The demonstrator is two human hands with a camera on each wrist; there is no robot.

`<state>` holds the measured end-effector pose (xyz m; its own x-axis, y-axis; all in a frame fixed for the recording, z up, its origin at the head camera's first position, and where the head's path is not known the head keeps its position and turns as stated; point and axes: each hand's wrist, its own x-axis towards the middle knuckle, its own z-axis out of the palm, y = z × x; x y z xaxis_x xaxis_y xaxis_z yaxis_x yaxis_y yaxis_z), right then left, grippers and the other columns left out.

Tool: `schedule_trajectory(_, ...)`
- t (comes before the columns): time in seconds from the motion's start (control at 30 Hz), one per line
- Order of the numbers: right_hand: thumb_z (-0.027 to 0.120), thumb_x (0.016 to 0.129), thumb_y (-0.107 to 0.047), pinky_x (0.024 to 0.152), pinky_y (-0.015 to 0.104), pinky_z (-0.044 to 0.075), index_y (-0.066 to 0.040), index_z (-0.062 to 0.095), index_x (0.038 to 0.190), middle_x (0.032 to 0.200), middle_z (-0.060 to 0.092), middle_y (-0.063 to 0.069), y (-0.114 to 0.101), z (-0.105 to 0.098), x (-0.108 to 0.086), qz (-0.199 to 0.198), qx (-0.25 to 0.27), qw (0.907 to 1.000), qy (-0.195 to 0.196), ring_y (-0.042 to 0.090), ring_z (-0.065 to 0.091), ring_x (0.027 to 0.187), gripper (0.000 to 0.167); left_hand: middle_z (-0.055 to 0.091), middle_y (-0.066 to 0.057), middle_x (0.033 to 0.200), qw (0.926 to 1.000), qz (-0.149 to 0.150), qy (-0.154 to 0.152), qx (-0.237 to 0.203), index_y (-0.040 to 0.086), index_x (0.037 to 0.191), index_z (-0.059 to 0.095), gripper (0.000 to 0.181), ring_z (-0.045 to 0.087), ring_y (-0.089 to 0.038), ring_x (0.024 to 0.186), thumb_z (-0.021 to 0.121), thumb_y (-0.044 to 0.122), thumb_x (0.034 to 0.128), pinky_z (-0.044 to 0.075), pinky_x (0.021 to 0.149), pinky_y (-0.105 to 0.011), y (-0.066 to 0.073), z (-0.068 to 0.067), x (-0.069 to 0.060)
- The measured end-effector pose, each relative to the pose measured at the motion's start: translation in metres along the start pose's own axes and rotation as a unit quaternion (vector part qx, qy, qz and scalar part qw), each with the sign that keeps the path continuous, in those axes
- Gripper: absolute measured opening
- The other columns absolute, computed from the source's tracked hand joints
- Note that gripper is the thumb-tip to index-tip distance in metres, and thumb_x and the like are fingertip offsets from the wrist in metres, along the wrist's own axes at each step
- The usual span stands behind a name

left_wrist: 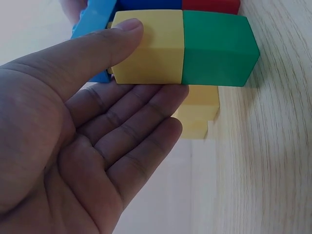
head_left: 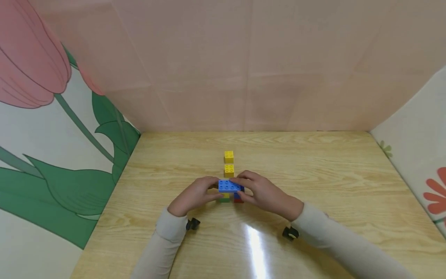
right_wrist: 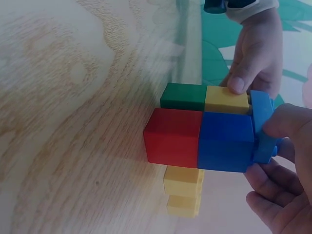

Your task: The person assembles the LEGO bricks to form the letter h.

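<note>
Farthest left, a printed pink tulip [head_left: 31, 58] with green leaves on the side wall. Next, a pale left sleeve [head_left: 158, 244], with a small black device [head_left: 192, 224] at the cuff, over the wood-grain counter [head_left: 156, 155]. Then the left hand [head_left: 193, 195], pinching the upper yellow block [left_wrist: 158, 51], thumb on one side and fingers along the other. Directly under that block, a green block [left_wrist: 219, 48] at the base of the left stack. Lying across both stacks, a light-blue brick [head_left: 228, 187], studs up; a narrow gap with studs visible between it and the upper yellow block. Beyond, on the counter, two yellow blocks [head_left: 229, 170] in line, slightly apart. Just right of the left stack, a dark-blue block [right_wrist: 225, 141] on top of a red block [right_wrist: 173, 136]. Then the right hand [head_left: 266, 193], grasping the light-blue brick between thumb and fingers. Further right, a pale right sleeve [head_left: 345, 240]; at the far edge, a printed red flower [head_left: 437, 190].
</note>
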<state>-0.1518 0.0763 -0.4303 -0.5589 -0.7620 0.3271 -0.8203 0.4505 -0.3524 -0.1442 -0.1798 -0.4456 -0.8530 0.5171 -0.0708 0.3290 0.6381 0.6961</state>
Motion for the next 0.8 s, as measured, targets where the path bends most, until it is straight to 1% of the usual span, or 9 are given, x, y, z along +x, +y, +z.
schedule_trajectory(0.13, 0.069, 0.092, -0.018, 0.067, 0.018, 0.051, -0.007, 0.061, 0.130, 0.115, 0.056, 0.005, 0.0000, -0.0008, 0.0005, -0.008, -0.001, 1.0000, 0.002, 0.015, 0.059, 0.087, 0.041, 0.065, 0.010, 0.109, 1.0000, 0.001, 0.001, -0.006, 0.020, 0.110, 0.065, 0.021, 0.061, -0.009, 0.106, 0.069, 0.030, 0.0922, 0.051, 0.093, -0.036, -0.0001, -0.0002, -0.0001)
schedule_trajectory(0.3, 0.068, 0.092, -0.017, 0.066, 0.018, 0.050, -0.007, 0.062, 0.130, 0.113, 0.056, 0.004, 0.0004, -0.0020, 0.0009, -0.007, -0.001, 1.0000, -0.006, 0.016, 0.059, 0.086, 0.040, 0.065, 0.010, 0.110, 0.9998, -0.001, -0.003, -0.019, 0.021, 0.112, 0.065, 0.022, 0.060, -0.008, 0.108, 0.069, 0.029, 0.0924, 0.050, 0.094, -0.034, -0.0004, -0.0001, -0.0003)
schedule_trajectory(0.57, 0.068, 0.092, -0.020, 0.067, 0.018, 0.049, -0.008, 0.062, 0.130, 0.111, 0.057, 0.001, 0.0008, -0.0032, 0.0020, -0.002, -0.005, 0.9998, -0.017, 0.007, 0.053, 0.085, 0.040, 0.065, 0.009, 0.111, 0.9996, 0.001, -0.002, -0.028, 0.020, 0.113, 0.065, 0.023, 0.060, -0.010, 0.108, 0.068, 0.030, 0.0927, 0.050, 0.094, -0.035, -0.0015, 0.0012, -0.0003)
schedule_trajectory(0.8, 0.067, 0.093, -0.018, 0.066, 0.018, 0.049, -0.007, 0.061, 0.131, 0.112, 0.057, 0.003, 0.0009, -0.0029, 0.0022, -0.009, 0.002, 0.9997, -0.021, 0.013, 0.057, 0.084, 0.040, 0.065, 0.011, 0.110, 0.9994, 0.009, -0.004, -0.033, 0.021, 0.111, 0.065, 0.020, 0.061, -0.010, 0.108, 0.069, 0.028, 0.0920, 0.051, 0.093, -0.035, -0.0012, 0.0019, 0.0009)
